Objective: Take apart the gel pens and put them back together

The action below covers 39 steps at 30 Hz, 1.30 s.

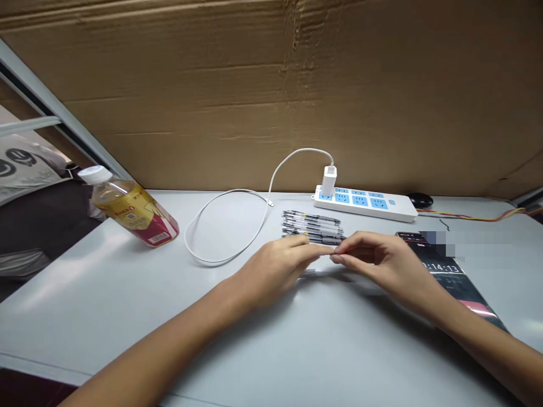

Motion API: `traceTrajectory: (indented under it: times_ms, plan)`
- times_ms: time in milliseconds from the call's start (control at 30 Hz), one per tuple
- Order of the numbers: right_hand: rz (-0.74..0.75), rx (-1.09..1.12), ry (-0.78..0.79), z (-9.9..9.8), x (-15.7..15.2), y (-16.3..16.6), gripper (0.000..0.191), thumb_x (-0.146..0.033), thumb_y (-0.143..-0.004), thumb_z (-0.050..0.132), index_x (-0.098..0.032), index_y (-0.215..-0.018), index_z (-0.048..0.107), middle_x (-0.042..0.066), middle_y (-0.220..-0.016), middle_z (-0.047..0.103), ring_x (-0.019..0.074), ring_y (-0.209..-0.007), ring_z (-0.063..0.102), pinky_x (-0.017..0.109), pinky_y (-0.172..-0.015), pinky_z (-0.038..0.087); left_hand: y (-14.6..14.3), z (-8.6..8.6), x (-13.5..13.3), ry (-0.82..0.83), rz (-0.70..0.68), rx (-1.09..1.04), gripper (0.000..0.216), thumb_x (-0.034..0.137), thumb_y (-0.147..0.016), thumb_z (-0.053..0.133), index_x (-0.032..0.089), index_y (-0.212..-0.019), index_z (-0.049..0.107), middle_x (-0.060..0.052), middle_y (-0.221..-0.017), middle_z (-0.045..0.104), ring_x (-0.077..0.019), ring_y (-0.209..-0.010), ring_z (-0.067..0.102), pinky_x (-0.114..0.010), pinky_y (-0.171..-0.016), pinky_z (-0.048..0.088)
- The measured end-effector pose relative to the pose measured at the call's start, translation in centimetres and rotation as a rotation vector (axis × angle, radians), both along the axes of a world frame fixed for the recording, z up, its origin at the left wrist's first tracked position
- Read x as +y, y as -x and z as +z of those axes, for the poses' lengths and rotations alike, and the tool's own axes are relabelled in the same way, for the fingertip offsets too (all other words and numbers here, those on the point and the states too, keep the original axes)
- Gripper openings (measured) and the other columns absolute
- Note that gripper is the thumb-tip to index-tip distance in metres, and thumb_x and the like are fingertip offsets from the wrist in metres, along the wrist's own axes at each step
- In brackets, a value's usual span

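Several clear-barrelled pens (pixel 311 221) with grey grips lie side by side on the grey-white table. Just in front of them, my left hand (pixel 282 265) is held palm down, fingers pointing right and drawn together. Its thumb and whatever the fingers hold are hidden. My right hand (pixel 384 263) comes in from the right with thumb and index finger pinched. Those fingertips touch the tip of my left index finger. Anything between them is too small or covered to name. A faint clear shape shows beneath my left fingers, and I cannot tell what it is.
A drink bottle (pixel 133 206) leans at the left. A white cable (pixel 207 261) loops from a charger (pixel 329 181) in a power strip (pixel 369 204). A phone (pixel 449 277) showing a timer lies under my right forearm. Cardboard (pixel 203 102) walls the back; a black object (pixel 419 200) sits behind the strip.
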State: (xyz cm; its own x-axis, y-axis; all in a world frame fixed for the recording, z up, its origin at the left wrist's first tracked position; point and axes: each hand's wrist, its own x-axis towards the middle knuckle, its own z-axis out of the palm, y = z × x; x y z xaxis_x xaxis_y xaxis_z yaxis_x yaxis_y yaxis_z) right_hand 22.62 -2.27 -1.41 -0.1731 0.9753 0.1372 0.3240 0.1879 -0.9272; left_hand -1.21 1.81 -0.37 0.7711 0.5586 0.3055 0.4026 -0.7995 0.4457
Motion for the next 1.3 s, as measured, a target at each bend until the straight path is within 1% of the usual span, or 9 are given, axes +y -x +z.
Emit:
traceTrajectory:
  times_ms: [100, 233, 333, 433, 933, 1033, 1167, 1233, 1300]
  plan:
    - [0.033, -0.142, -0.045, 0.2, 0.5, -1.1, 0.029, -0.054, -0.093, 0.071, -0.026, -0.095, 0.079, 0.005, -0.096, 0.080, 0.0231, -0.085, 0.075, 0.035, -0.078, 0.061, -0.2, 0.0, -0.2, -0.003, 0.070, -0.019, 0.028, 0.018, -0.105, 0.057, 0.026, -0.126, 0.073, -0.001, -0.091, 0.070, -0.0141, -0.077, 0.067, -0.023, -0.068, 0.050]
    - [0.069, -0.558, -0.191, 0.0, 1.1, -3.5, 0.030, -0.057, -0.095, 0.067, -0.032, -0.102, 0.080, 0.005, -0.107, 0.077, 0.0293, -0.098, 0.072, 0.044, -0.083, 0.059, -0.1, 0.0, -0.1, 0.013, 0.130, 0.030, 0.018, 0.021, -0.102, 0.065, 0.026, -0.112, 0.078, 0.000, -0.094, 0.073, -0.0141, -0.079, 0.068, -0.024, -0.067, 0.047]
    - [0.137, -0.714, -0.199, -0.4, 1.2, -4.2, 0.025, -0.047, -0.100, 0.060, -0.030, -0.101, 0.078, 0.006, -0.104, 0.076, 0.0289, -0.094, 0.073, 0.042, -0.076, 0.058, -0.1, 0.1, 0.0, 0.055, 0.147, 0.062, 0.016, 0.023, -0.103, 0.064, 0.025, -0.109, 0.078, 0.000, -0.098, 0.075, -0.0150, -0.083, 0.069, -0.025, -0.071, 0.048]
    - [0.174, -0.655, -0.224, -0.4, 0.8, -3.5, 0.022, -0.038, -0.102, 0.055, -0.028, -0.106, 0.075, 0.006, -0.104, 0.078, 0.0258, -0.090, 0.073, 0.039, -0.076, 0.058, -0.2, 0.1, 0.1, 0.087, 0.149, 0.074, 0.014, 0.020, -0.101, 0.063, 0.022, -0.104, 0.076, -0.001, -0.099, 0.075, -0.0160, -0.085, 0.069, -0.026, -0.074, 0.049]
    - [0.206, -0.584, -0.393, -0.3, 0.1, -1.9, 0.020, -0.036, -0.105, 0.056, -0.026, -0.112, 0.073, 0.005, -0.103, 0.077, 0.0236, -0.092, 0.073, 0.037, -0.077, 0.057, -0.3, 0.2, -0.1, 0.129, 0.105, 0.090, 0.014, 0.022, -0.103, 0.056, 0.021, -0.102, 0.071, -0.002, -0.099, 0.075, -0.0175, -0.086, 0.069, -0.028, -0.076, 0.050]
    - [0.234, -0.572, -0.412, -0.1, 0.0, -1.7, 0.020, -0.034, -0.107, 0.055, -0.026, -0.113, 0.073, 0.005, -0.104, 0.078, 0.0233, -0.092, 0.073, 0.037, -0.077, 0.057, -0.3, 0.1, -0.4, 0.163, 0.075, 0.044, 0.022, 0.022, -0.104, 0.055, 0.021, -0.124, 0.064, -0.005, -0.106, 0.073, -0.0190, -0.091, 0.069, -0.030, -0.081, 0.053]
    - [0.246, -0.567, -0.454, -0.1, -0.1, -1.5, 0.017, -0.028, -0.106, 0.055, -0.025, -0.112, 0.071, 0.006, -0.104, 0.077, 0.0234, -0.091, 0.073, 0.037, -0.077, 0.056, 0.0, 0.3, -0.5, 0.170, -0.070, -0.060, 0.063, 0.010, -0.101, 0.048, 0.025, -0.159, 0.028, -0.012, -0.130, 0.063, -0.0180, -0.101, 0.065, -0.033, -0.092, 0.055]
    - [0.242, -0.569, -0.487, -0.1, -0.2, -1.4, 0.015, -0.029, -0.106, 0.057, -0.025, -0.110, 0.071, 0.006, -0.102, 0.077, 0.0233, -0.087, 0.073, 0.037, -0.076, 0.057, 0.1, 0.4, -0.3, 0.159, -0.062, -0.077, 0.063, 0.007, -0.100, 0.047, 0.029, -0.157, 0.032, -0.011, -0.131, 0.062, -0.0171, -0.099, 0.065, -0.033, -0.092, 0.056]
    - [0.241, -0.565, -0.519, -0.2, -0.3, -1.3, 0.015, -0.029, -0.106, 0.058, -0.024, -0.111, 0.070, 0.006, -0.101, 0.077, 0.0231, -0.086, 0.072, 0.037, -0.075, 0.057, 0.0, 0.5, -0.1, 0.167, 0.053, -0.060, 0.051, 0.011, -0.100, 0.049, 0.028, -0.148, 0.045, -0.008, -0.121, 0.067, -0.0174, -0.092, 0.067, -0.032, -0.086, 0.056]
